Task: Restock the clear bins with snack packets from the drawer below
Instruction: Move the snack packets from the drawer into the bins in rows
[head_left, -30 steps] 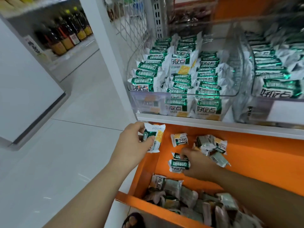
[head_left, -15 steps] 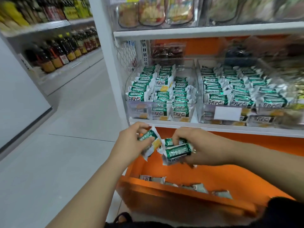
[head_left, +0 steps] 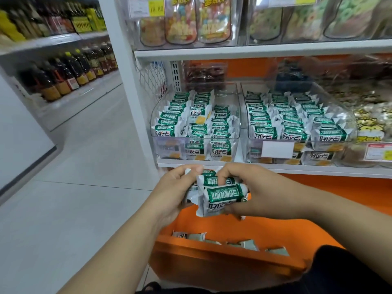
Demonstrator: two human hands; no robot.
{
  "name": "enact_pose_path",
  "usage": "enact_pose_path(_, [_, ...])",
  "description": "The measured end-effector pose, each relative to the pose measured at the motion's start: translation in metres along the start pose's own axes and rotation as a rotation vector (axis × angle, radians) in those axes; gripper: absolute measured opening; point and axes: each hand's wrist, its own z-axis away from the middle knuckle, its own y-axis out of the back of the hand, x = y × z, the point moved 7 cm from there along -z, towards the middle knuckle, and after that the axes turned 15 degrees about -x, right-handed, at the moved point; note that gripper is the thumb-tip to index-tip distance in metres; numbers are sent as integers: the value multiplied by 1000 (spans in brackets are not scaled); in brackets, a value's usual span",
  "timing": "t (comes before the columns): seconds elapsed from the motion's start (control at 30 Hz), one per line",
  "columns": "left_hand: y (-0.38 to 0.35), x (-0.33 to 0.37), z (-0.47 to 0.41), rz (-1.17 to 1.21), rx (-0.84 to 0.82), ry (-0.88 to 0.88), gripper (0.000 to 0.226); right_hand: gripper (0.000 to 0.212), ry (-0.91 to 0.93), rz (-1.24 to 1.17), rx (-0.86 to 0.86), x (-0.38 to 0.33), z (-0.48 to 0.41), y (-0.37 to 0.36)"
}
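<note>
Both hands hold a small bunch of green-and-white snack packets [head_left: 220, 197] just below the shelf edge, above the open orange drawer [head_left: 222, 254]. My left hand [head_left: 174, 194] grips the bunch from the left, thumb on top. My right hand [head_left: 254, 192] curls round it from the right. Two clear bins stand on the shelf above: the left bin [head_left: 167, 145] is partly filled with rows of the same packets, the right bin [head_left: 277, 148] is fuller. Several packets lie in the drawer [head_left: 244, 244].
A white shelf board [head_left: 275, 169] runs just above my hands. Bags of sweets [head_left: 184, 20] hang on the shelf higher up. More snack bins [head_left: 371, 132] sit to the right. Dark bottles [head_left: 63, 75] line shelves across the tiled aisle on the left.
My right hand lifted packets out of the drawer and met my left hand; both now hold the bunch together, higher, near the shelf edge. The view tilted up toward the bins.
</note>
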Motion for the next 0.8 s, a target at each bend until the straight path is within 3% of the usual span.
enact_pose_path(0.27, [-8,9,4,-327,-182,-85,103,38,-22,-33,110,21,-4,16])
enact_pose_path(0.33, [-10,13,4,-381,-188,-130,113,45,-10,-60,143,19,-4,18])
enact_pose_path(0.43, [-10,18,3,-395,-156,-176,104,55,45,-35,158,12,-5,17])
enact_pose_path(0.63, [-7,35,11,-462,-31,-332,97,55,73,35,85,4,-5,12])
enact_pose_path(0.8, [-16,47,22,-529,-56,-374,91,77,38,-9,107,-7,3,22])
